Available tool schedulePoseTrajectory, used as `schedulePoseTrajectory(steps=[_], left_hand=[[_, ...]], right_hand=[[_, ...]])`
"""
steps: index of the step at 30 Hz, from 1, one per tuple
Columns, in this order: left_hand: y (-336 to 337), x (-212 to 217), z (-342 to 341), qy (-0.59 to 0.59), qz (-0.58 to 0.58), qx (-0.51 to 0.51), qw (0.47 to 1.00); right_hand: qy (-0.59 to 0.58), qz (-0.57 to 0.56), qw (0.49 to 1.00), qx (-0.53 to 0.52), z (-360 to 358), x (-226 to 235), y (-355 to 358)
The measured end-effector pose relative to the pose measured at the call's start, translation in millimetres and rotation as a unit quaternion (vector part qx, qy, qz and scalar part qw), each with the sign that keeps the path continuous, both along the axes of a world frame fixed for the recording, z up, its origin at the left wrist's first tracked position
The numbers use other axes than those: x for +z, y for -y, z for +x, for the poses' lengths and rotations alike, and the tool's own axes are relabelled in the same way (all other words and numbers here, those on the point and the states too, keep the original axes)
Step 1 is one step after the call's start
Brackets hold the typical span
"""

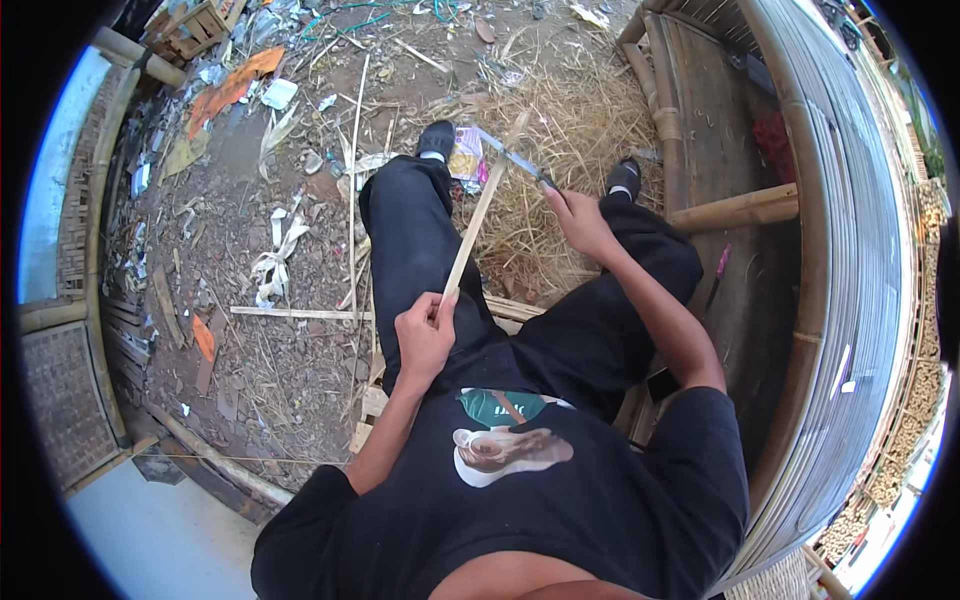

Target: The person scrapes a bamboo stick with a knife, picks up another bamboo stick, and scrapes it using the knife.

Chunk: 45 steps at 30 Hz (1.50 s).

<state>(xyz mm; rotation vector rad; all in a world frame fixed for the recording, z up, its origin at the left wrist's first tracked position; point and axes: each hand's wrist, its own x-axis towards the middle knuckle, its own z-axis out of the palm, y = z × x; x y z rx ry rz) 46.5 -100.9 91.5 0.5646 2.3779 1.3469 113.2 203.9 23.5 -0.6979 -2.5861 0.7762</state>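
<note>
My left hand (425,335) pinches the near end of a long, pale bamboo strip (476,226) above my left thigh. The strip slants up and away to the right, its far end over the straw between my feet. In my right hand (582,224), above my right knee, is the dark handle of a knife. The long, grey knife blade (511,156) points away to the left and crosses the strip near its far end. Whether the edge touches the strip or only lies over it, I cannot tell.
Straw shavings (570,130) cover the ground between and beyond my feet. Scraps and torn plastic (280,255) litter the dirt at left. A wooden bench with a bamboo rail (735,208) stands close on my right. A woven bamboo panel (68,385) borders the far left.
</note>
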Motion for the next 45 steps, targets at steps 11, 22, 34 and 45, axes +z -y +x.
schedulePoseTrajectory(steps=[11, 22, 34, 45], left_hand=[[-4, 0, 7, -0.002, -0.007, -0.026, 1.000], [-2, -4, 9, -0.030, -0.022, -0.038, 0.999], [-2, 11, 14, -0.021, -0.038, -0.045, 0.998], [-2, 0, 7, -0.034, -0.034, -0.040, 0.998]], right_hand=[[0.112, 0.034, 0.976, 0.182, 34, 34, 43], [0.075, -0.461, 0.884, -0.014, -12, 5, 13], [0.052, 0.184, 0.982, 0.012, 8, 13, -63], [0.072, -0.098, 0.988, 0.093, 15, 18, 48]])
